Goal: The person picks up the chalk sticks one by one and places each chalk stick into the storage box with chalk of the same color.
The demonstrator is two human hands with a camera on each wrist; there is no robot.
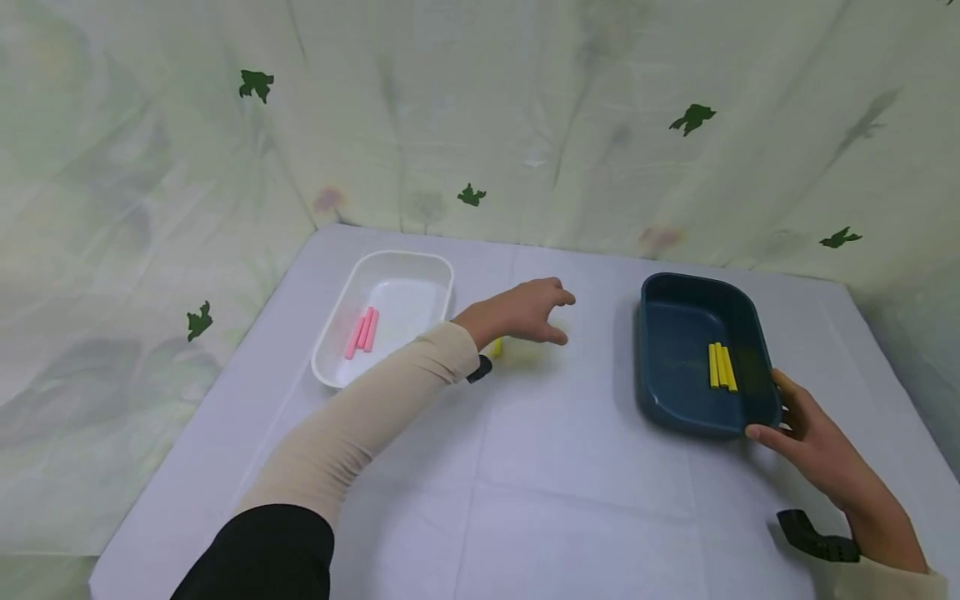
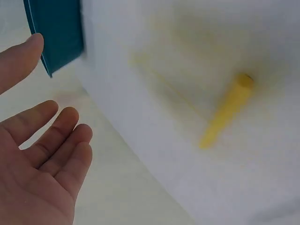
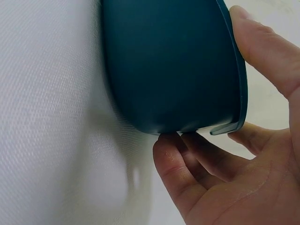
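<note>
My left hand [image 1: 525,312] hovers over the table between two trays, fingers spread and nothing in them. Below it, on the cloth, lies a yellow chalk stick [image 2: 227,110], mostly hidden by the wrist in the head view, beside a smudge of yellow dust [image 1: 542,357]. At the right, my right hand [image 1: 817,454] holds the near right corner of a dark blue tray [image 1: 678,329], thumb at the rim and fingers against the outer wall. Several yellow chalk sticks [image 1: 722,367] lie side by side in that tray.
A white tray [image 1: 408,304] stands at the left with pink chalk sticks [image 1: 363,333] inside; the left forearm passes over its near right corner. White cloth [image 1: 570,500] covers the table. A pale curtain [image 1: 555,108] with green leaf shapes hangs behind.
</note>
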